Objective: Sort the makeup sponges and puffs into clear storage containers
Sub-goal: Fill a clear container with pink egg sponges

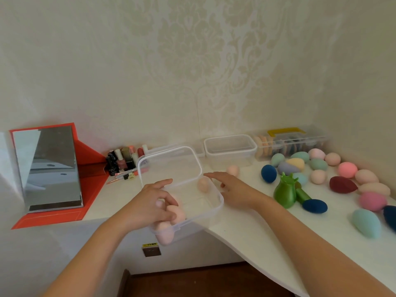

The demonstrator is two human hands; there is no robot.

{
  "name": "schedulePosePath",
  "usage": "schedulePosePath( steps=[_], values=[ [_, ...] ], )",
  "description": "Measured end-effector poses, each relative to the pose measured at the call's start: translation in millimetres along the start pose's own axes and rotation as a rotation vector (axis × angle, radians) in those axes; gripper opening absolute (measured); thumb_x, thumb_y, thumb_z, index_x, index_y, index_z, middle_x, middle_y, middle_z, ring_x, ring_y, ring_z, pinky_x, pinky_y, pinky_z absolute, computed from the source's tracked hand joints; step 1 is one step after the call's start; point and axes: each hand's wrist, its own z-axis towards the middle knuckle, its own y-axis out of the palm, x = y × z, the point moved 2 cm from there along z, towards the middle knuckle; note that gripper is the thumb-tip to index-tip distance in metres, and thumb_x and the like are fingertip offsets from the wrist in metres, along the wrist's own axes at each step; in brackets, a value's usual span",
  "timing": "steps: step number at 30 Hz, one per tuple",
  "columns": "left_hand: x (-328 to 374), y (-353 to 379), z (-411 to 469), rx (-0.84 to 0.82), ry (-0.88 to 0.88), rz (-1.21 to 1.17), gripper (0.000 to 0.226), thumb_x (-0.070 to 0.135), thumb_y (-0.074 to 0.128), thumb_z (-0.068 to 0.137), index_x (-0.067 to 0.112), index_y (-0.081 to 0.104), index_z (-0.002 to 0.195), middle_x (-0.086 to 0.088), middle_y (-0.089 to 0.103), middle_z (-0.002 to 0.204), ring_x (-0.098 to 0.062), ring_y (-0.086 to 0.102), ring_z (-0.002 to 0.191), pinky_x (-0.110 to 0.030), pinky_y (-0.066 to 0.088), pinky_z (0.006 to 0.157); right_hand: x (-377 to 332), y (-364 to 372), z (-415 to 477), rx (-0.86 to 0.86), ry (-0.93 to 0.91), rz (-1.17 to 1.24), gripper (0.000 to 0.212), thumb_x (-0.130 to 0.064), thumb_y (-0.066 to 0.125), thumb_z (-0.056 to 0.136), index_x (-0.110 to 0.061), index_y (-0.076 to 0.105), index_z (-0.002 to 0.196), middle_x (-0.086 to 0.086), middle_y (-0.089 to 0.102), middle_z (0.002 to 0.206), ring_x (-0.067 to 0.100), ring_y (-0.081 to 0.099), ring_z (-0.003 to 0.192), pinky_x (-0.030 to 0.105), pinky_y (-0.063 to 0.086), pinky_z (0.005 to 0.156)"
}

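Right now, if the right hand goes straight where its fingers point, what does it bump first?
Probably the right hand meets the clear box's side wall; a pink sponge lies just inside.

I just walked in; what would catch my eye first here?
The scatter of egg-shaped sponges in pink, teal, navy and maroon on the right of the white desk. At centre, the left hand grips pale pink sponges inside a clear container, the right hand open beside it. A red-backed mirror stands at left.
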Motion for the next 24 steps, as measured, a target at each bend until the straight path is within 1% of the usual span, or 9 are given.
schedulePosePath(
  steps=[2, 4, 7, 9, 13, 17, 20, 22, 24],
  values=[
    [-1.2, -0.4, 1.7, -0.008, 0.003, -0.01, 0.024, 0.02, 0.079, 0.068, 0.038, 0.071, 0.083, 0.027, 0.028, 0.136, -0.005, 0.026, 0.135, -0.027, 0.023, 0.106, -2.8, -0.5, -0.7, 0.024, -0.012, 0.049, 0.042, -0.025, 0.06, 0.087, -0.039, 0.046, 0.125, -0.025, 0.047, 0.126, -0.003, 0.047, 0.106, 0.014, 0.037, 0.086],
    [-2.6, 0.0, 3.7, -0.017, 0.0, -0.012, 0.024, 0.021, 0.079, 0.068, 0.038, 0.071, 0.083, 0.029, 0.027, 0.134, -0.005, 0.026, 0.135, -0.027, 0.023, 0.106, -0.6, -2.6, -1.1, 0.077, 0.001, 0.092, 0.028, -0.028, 0.063, 0.086, -0.034, 0.049, 0.109, -0.018, 0.05, 0.116, 0.006, 0.049, 0.1, 0.016, 0.039, 0.082],
    [-3.7, 1.0, 4.4, -0.021, -0.001, -0.017, 0.024, 0.02, 0.079, 0.068, 0.038, 0.071, 0.083, 0.03, 0.027, 0.134, -0.003, 0.026, 0.134, -0.028, 0.024, 0.106, 4.3, -3.2, -1.8, 0.17, 0.024, 0.09, 0.022, -0.029, 0.066, 0.082, -0.026, 0.048, 0.096, -0.006, 0.056, 0.108, 0.011, 0.051, 0.089, 0.02, 0.043, 0.076],
    [-3.6, 1.3, 4.3, -0.017, -0.004, -0.022, 0.025, 0.019, 0.079, 0.068, 0.037, 0.071, 0.083, 0.029, 0.028, 0.134, -0.003, 0.026, 0.134, -0.028, 0.024, 0.106, 4.7, -4.5, -2.7, 0.231, 0.08, 0.094, 0.028, -0.027, 0.069, 0.079, -0.023, 0.047, 0.095, -0.002, 0.054, 0.099, 0.011, 0.048, 0.077, 0.022, 0.044, 0.07],
    [0.1, 2.2, 4.8, -0.016, 0.001, -0.027, 0.026, 0.019, 0.079, 0.069, 0.038, 0.071, 0.084, 0.027, 0.028, 0.137, -0.004, 0.026, 0.135, -0.028, 0.024, 0.107, -10.8, -24.9, -7.7, 0.397, 0.075, -0.012, 0.042, -0.031, 0.077, 0.075, -0.022, 0.054, 0.109, -0.004, 0.051, 0.103, 0.011, 0.05, 0.082, 0.018, 0.038, 0.068],
    [12.7, 10.7, 8.7, -0.005, -0.003, -0.028, 0.026, 0.019, 0.078, 0.071, 0.036, 0.07, 0.088, 0.018, 0.026, 0.148, -0.004, 0.026, 0.134, -0.023, 0.022, 0.103, -33.8, -49.8, -28.0, 0.59, -0.049, 0.25, 0.032, -0.038, 0.076, 0.075, -0.025, 0.058, 0.097, -0.009, 0.058, 0.092, 0.01, 0.057, 0.074, 0.017, 0.045, 0.062],
    [29.4, 21.3, 14.9, -0.004, 0.028, -0.038, 0.027, 0.02, 0.078, 0.071, 0.039, 0.069, 0.088, 0.017, 0.025, 0.149, -0.005, 0.025, 0.133, -0.021, 0.021, 0.1, -46.2, -49.2, -38.9, 0.364, -0.076, 0.366, 0.029, -0.034, 0.078, 0.073, -0.028, 0.057, 0.091, -0.004, 0.062, 0.09, 0.011, 0.059, 0.064, 0.023, 0.048, 0.058],
    [39.8, 27.8, 19.4, -0.008, 0.046, -0.024, 0.028, 0.021, 0.078, 0.07, 0.042, 0.065, 0.083, 0.015, 0.026, 0.148, -0.007, 0.023, 0.134, -0.02, 0.022, 0.098, -50.4, -42.1, -41.9, 0.14, -0.088, 0.234, 0.026, -0.035, 0.08, 0.072, -0.024, 0.065, 0.09, -0.001, 0.061, 0.078, 0.006, 0.051, 0.06, 0.017, 0.041, 0.055],
    [47.0, 31.0, 24.1, -0.008, 0.048, 0.009, 0.026, 0.025, 0.079, 0.069, 0.04, 0.061, 0.08, 0.015, 0.026, 0.149, -0.009, 0.021, 0.134, -0.021, 0.023, 0.097, -51.6, -36.0, -43.8, 0.023, -0.107, 0.139, 0.025, -0.04, 0.076, 0.074, -0.023, 0.071, 0.091, -0.001, 0.061, 0.073, 0.002, 0.047, 0.06, 0.013, 0.035, 0.057]
  ],
)
